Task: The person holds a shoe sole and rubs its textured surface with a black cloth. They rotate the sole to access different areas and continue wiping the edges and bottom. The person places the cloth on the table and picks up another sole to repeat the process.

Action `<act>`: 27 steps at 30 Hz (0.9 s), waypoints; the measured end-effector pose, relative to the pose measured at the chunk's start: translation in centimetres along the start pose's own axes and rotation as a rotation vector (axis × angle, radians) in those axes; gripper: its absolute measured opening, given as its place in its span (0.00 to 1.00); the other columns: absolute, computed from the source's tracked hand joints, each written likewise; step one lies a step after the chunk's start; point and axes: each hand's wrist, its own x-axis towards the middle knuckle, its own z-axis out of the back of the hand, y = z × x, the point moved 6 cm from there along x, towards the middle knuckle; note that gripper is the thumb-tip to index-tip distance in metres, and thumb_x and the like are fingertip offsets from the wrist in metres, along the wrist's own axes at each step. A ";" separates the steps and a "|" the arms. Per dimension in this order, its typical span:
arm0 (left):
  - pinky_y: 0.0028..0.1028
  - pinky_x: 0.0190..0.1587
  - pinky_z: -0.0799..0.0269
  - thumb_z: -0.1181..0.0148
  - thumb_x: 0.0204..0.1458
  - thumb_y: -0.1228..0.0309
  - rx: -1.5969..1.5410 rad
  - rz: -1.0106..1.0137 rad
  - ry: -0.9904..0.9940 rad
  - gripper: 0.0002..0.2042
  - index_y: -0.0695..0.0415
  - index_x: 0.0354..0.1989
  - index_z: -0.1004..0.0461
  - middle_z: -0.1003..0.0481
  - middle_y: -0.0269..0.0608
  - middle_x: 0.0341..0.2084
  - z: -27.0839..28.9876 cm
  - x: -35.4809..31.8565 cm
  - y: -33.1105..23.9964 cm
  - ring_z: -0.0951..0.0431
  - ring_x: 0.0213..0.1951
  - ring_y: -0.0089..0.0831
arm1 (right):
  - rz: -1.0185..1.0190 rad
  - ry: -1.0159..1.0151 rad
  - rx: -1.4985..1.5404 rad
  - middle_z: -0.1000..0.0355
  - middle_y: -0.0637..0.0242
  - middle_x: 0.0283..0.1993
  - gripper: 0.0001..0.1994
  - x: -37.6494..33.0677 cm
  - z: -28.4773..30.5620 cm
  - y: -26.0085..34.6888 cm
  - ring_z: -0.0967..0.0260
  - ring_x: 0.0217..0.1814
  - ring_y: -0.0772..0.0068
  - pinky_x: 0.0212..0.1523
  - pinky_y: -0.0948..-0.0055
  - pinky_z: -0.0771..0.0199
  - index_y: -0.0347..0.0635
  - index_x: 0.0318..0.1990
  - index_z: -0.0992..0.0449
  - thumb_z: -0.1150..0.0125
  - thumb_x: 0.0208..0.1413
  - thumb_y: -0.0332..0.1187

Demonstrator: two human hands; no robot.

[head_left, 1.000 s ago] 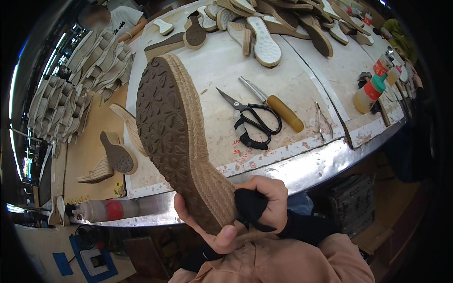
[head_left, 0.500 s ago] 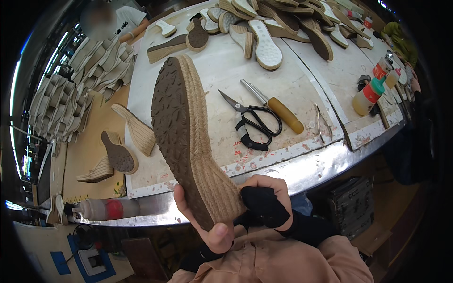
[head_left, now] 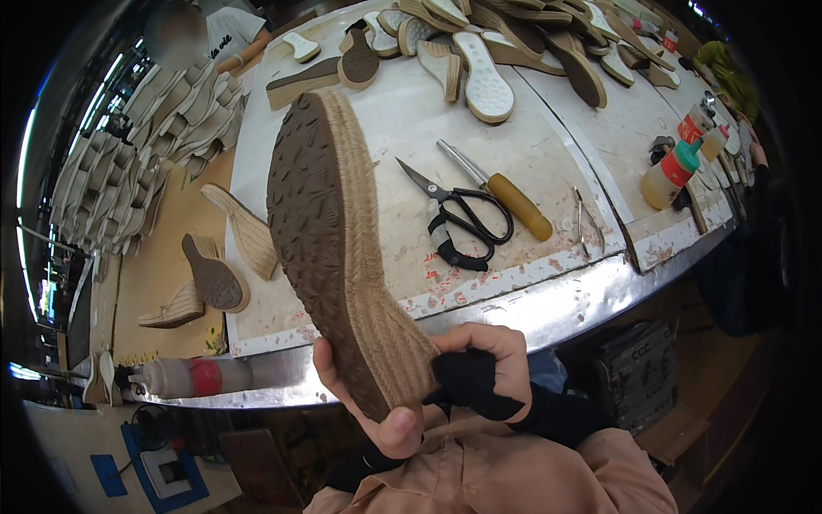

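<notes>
Head view: braided wedge sole (head_left: 338,257)

So 1 big wedge shoe sole with dark brown embossed tread and tan braided sides (head_left: 344,257) fills the middle of the frame, toe end up. The bare left hand (head_left: 385,424), bottom centre, has its heel end pinched between fingers and thumb. The right hand (head_left: 501,373), partly wrapped in black, is against the heel's right side; can't tell if it's gripping. Right of centre: black-handled metal scissors (head_left: 462,221) beside a yellow-handled tool with a metal shaft (head_left: 515,204). Messy brown, tan and white sole pile (head_left: 556,51) up top.
</notes>
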 end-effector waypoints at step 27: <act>0.42 0.64 0.43 0.38 0.38 0.69 0.025 0.064 -0.008 0.49 0.55 0.69 0.62 0.51 0.51 0.65 0.7 -0.4 -0.3 0.45 0.65 0.47 | 0.140 0.013 -0.220 0.25 0.63 0.25 0.06 0.1 0.2 0.7 0.29 0.26 0.81 0.27 0.80 0.32 0.34 0.34 0.21 0.36 0.47 0.22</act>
